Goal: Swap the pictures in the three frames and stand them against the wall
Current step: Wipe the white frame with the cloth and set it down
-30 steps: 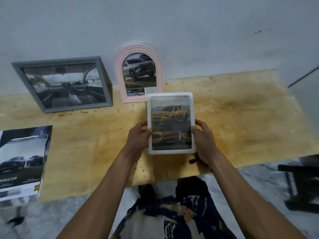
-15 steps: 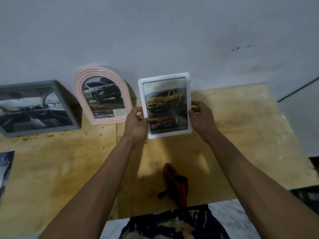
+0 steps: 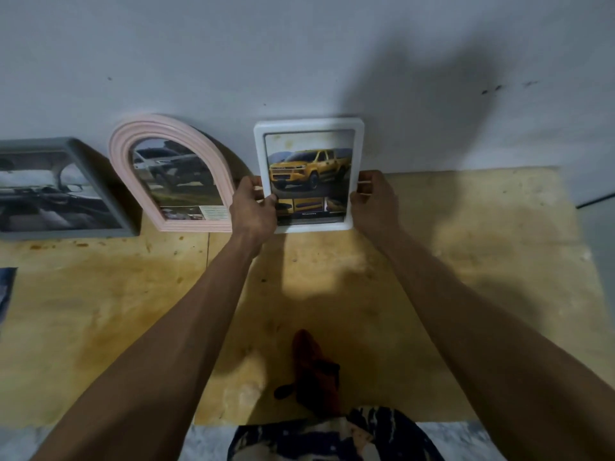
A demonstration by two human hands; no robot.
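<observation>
White rectangular frame (image 3: 308, 128) upright against wall (image 3: 299, 54), yellow pickup print inside; pinched at both side edges by left hand (image 3: 253, 207) and right hand (image 3: 374, 202), fingers curled. Three frames on plywood table (image 3: 100, 311): pink arched frame (image 3: 169, 171) (grey SUV print), grey rectangular frame (image 3: 63, 188) (car interior print). One red rag (image 3: 314, 367) near front edge.

White frame (image 3: 308, 128) now upright against wall (image 3: 299, 54)

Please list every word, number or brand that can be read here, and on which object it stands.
None can be read.
White frame, picture of the yellow truck: a small caption line near the bottom, blurred.
Pink arched frame, picture: a small green text block at the lower right, too small to read.
Grey frame: no text visible.
</observation>
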